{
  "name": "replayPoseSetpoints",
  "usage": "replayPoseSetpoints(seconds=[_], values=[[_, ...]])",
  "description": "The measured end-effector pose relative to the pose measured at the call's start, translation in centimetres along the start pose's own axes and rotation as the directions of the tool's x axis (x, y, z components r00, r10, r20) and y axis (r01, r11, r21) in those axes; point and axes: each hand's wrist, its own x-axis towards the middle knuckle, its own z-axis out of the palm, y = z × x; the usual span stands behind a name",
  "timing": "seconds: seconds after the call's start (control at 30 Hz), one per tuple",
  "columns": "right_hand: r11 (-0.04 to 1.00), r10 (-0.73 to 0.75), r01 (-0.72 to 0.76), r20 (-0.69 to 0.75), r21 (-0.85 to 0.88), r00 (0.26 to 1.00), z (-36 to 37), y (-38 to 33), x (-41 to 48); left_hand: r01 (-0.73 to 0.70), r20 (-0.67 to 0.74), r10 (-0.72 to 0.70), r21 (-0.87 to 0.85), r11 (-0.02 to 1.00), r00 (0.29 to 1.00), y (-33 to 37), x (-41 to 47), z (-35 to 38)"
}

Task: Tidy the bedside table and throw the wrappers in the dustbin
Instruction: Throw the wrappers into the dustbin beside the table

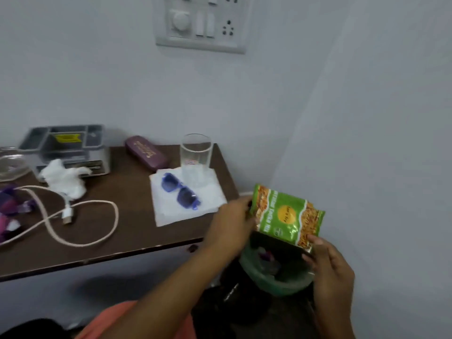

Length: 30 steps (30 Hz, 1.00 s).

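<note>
Your left hand and right hand both pinch the green snack packet; centre it over the dustbin; release both together.

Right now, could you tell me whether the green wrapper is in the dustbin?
Out: left hand and right hand hold the green wrapper above the dustbin.

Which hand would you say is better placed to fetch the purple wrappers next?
Left, probably: the left hand is by the table edge, nearer the wrappers; the right hand pinches the packet over the bin.
</note>
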Motion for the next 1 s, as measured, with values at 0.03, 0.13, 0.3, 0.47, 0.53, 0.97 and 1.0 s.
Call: replayPoseSetpoints(seconds=[0.03, 0.13, 0.3, 0.47, 0.53, 0.97, 1.0], values=[[0.998, 0.007, -0.009, -0.036, -0.063, 0.999, -1.4, 1.2, 0.8, 0.006, 0.058, -0.012, 0.103, 0.995, 0.998, 0.3, 0.6, 2.3], [0.979, 0.056, -0.065, -0.053, -0.195, 0.997, -3.3, 4.3, 2.8, 0.087, 0.229, -0.156, 0.282, 0.955, 0.961, 0.5, 2.0, 7.6], [0.867, 0.159, -0.067, 0.146, -0.493, 0.976, -1.7, 7.5, 4.4, 0.105, 0.326, -0.289, 0.48, 0.871, 0.9, 0.4, 1.0, 9.0], [0.866, 0.015, 0.058, 0.141, -0.497, 0.99, 1.5, 6.3, 3.1, 0.041, 0.236, -0.105, 0.262, 0.964, 0.966, 0.4, -3.6, 2.9], [0.874, -0.185, 0.254, 0.199, -0.416, 0.962, 3.3, 3.8, 0.6, 0.021, 0.077, -0.03, 0.12, 0.993, 0.997, -0.3, -6.0, -0.8], [0.859, -0.416, 0.457, 0.836, 0.231, 0.359, 26.8, -9.8, -20.5, 0.559, -0.845, -0.171, 0.171, 0.812, 0.506, -13.4, -15.4, -26.5], [0.859, -0.373, 0.472, 0.873, 0.197, 0.314, 28.7, -10.0, -21.4, 0.578, -0.832, -0.231, 0.126, 0.807, 0.504, -14.3, -15.0, -27.2]])
